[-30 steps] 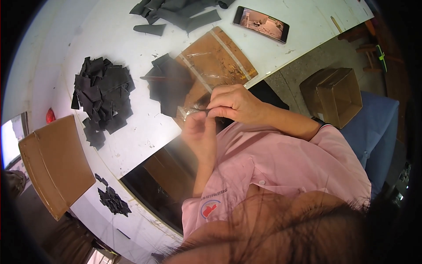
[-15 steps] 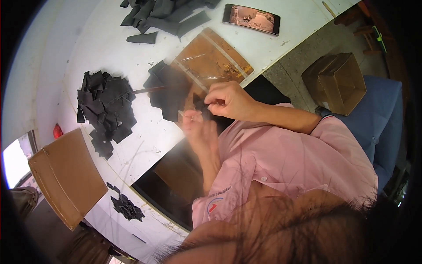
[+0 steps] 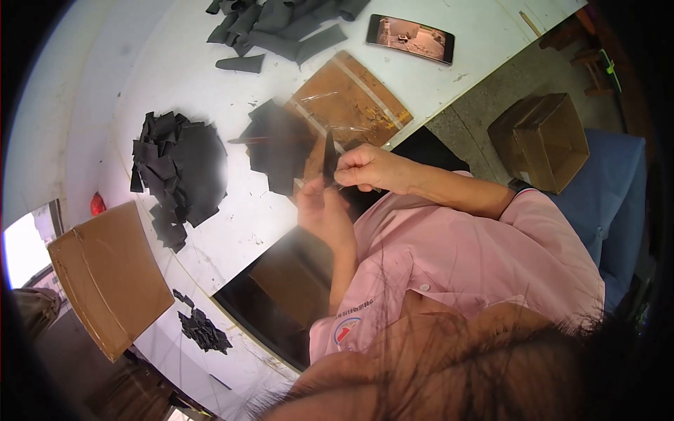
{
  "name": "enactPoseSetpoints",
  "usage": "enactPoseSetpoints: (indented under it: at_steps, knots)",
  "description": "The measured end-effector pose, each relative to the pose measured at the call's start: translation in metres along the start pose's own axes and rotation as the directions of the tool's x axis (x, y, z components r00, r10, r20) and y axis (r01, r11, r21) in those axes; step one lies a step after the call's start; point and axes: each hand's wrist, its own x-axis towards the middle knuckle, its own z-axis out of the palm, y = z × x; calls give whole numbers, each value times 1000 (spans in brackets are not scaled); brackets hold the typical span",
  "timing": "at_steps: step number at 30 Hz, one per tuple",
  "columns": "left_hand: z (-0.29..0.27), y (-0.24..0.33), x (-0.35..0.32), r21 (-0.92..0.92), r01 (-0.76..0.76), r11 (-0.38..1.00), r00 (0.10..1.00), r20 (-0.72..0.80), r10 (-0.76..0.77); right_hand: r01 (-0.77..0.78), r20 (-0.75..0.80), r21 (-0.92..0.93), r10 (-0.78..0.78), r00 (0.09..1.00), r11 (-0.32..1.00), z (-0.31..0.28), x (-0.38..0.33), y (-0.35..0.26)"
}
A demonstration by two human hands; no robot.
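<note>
The left hand (image 3: 325, 210) and right hand (image 3: 373, 168) partly hide a dark strip (image 3: 329, 156); beyond them, the upper edge crops grey pieces (image 3: 275, 43).

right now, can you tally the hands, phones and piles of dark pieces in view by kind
Hands: 2 (left hand, right hand)
Phones: 1 (phone)
Piles: 4 (far pile, middle pile, large left pile, small lower-left pile)
Total: 7
</note>
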Motion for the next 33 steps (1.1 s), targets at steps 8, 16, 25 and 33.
enactPoseSetpoints:
  at_steps: [8,16,25,33]
  knots:
    - [-17,28,3,-620,631,467,719,693,-52,-4,127,91,-7,992,996,3,-7,-6]
    - [0,30,-4,-138,43,990,993,118,-26,535,115,-447,-548,829,716,18,2,-23]
    - [2,27,-3,54,-294,954,955,-16,295,549,133,-684,-658,741,481,34,-5,-33]
    - [-5,29,7,-374,29,927,992,127,20,403,-66,-488,-493,867,774,26,-3,-25]
